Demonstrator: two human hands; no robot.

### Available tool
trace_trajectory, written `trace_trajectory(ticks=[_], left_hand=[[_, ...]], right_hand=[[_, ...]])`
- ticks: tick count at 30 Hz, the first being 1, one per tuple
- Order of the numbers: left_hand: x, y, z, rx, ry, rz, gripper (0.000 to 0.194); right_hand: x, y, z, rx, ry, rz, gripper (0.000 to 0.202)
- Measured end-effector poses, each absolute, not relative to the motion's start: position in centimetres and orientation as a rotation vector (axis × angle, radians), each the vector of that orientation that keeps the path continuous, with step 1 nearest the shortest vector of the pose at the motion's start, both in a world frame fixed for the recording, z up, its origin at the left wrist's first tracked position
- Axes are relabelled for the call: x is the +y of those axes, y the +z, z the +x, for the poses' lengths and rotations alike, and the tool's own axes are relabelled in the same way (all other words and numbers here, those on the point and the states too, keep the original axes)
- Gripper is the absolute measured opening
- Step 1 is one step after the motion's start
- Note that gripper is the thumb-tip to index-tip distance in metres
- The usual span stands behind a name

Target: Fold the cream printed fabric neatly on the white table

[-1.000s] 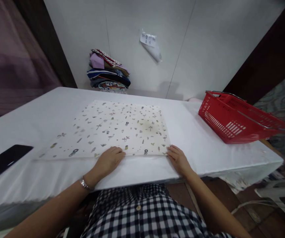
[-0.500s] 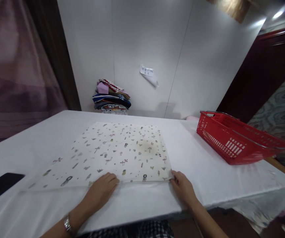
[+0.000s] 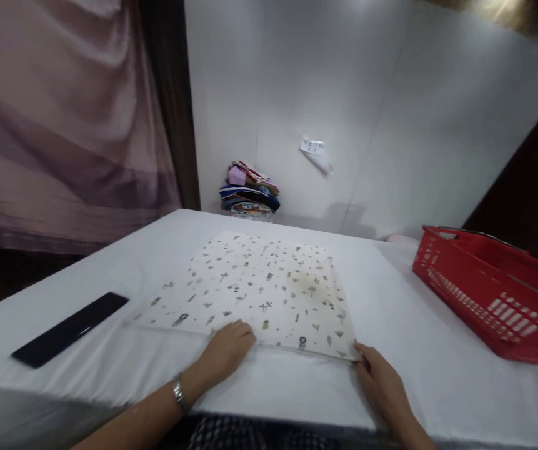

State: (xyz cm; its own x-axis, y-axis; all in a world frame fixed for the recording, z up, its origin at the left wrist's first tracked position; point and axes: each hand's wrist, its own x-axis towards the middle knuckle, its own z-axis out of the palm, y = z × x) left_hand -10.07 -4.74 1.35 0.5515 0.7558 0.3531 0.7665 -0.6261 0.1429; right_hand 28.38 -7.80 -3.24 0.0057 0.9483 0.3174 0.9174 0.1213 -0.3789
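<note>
From my seat at the head camera I see a thin printed fabric (image 3: 259,294) spread flat on the white-covered table (image 3: 381,287), its near edge running roughly along the table's front with a strip of white between. A broader band of white lies to its right, up to the red basket (image 3: 465,290); behind it the margin before the wall (image 3: 297,75) is narrower. On the left, the fabric's near corner sits just beside a dark flat slab (image 3: 72,328) (glossy, perhaps a tablet), apart from it.

My right hand (image 3: 381,378) is narrow, fingertips closed on the fabric's near right corner. My left hand (image 3: 229,350) rests palm down on the near edge, fingers curled; whether it grips or only presses, I cannot tell. A metal band (image 3: 179,392) circles that wrist.

The basket has slotted sides and a thin handle, and runs out of view at the right; its floor is hidden by the near wall, so I cannot read its contents. A stack of folded cloths (image 3: 250,194), purple, blue and patterned, stands against the wall.
</note>
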Motion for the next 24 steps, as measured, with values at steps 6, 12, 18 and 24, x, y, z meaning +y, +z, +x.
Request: trace_trajectory(ticks=[6,12,18,24], left_hand=[[-5.4,1.5,-11.1,-1.391,-0.552,-2.749,0.018],[-6.1,1.5,-12.7,-1.442,-0.512,-2.689,0.019],[-6.3,1.1,-14.6,-1.539,-0.453,-2.571,0.021],[-6.5,1.3,-16.0,-1.648,-0.413,-2.501,0.022]], right_hand=[[-7.2,-3.4,29.1,-2.082,-0.173,-1.696,0.038],[-6.0,-3.6,29.1,-2.279,-0.206,-1.412,0.030],[-4.9,-3.9,28.0,-2.388,-0.266,-1.220,0.034],[-4.6,-4.0,26.0,-2.447,-0.273,-1.031,0.037]])
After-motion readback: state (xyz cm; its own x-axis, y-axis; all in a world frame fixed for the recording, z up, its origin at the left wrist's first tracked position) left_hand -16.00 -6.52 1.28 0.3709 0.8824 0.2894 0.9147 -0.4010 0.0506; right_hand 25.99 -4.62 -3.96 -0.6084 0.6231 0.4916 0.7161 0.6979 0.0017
